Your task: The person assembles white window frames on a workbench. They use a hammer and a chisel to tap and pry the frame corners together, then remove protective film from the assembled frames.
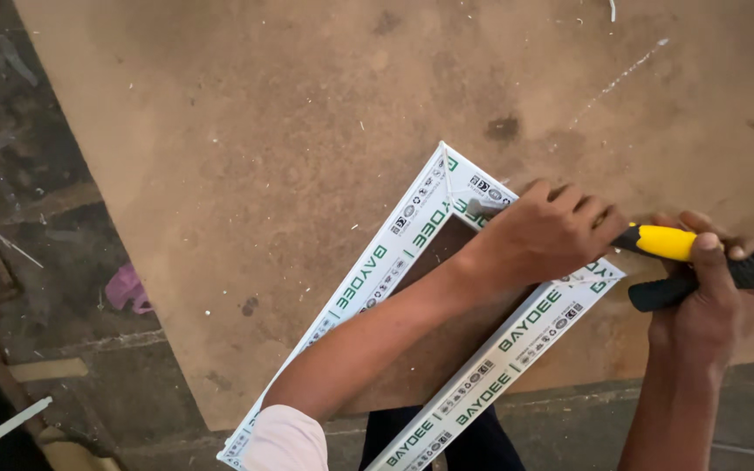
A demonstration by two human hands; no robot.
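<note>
A brown board (pixel 307 174) serves as table under both hands. The white frame (pixel 394 253) lies beneath the left hand (pixel 551 231), which presses its corner, fingers curled. It looks stiff, light, smooth, best held by its rails. The right hand (pixel 709 288) grips a yellow-and-black tool (pixel 682 244).

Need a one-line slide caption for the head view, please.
Left hand steadies a white frame corner on a brown board while the right hand grips a yellow-and-black tool.
</note>
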